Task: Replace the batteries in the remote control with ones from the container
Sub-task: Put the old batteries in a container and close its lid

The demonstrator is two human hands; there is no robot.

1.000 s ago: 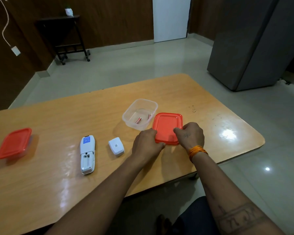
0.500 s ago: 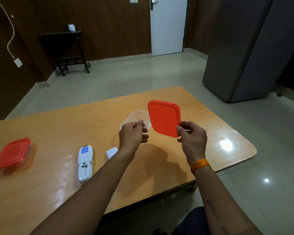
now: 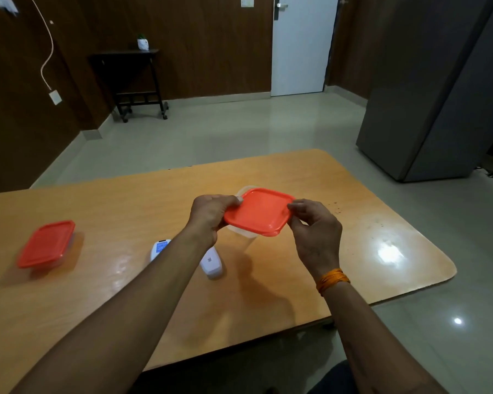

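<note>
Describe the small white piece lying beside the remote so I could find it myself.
On the wooden table, look just under the person's left hand. Right of the partly hidden remote control lies the battery cover: small, white, blank except for a tiny printed square; the remote carries a blue label.

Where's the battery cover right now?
Head view: the battery cover lies on the table, just right of the left forearm, below the held lid.

Orange-red lid [image 3: 258, 211], tan wooden table [image 3: 339, 251]
</note>
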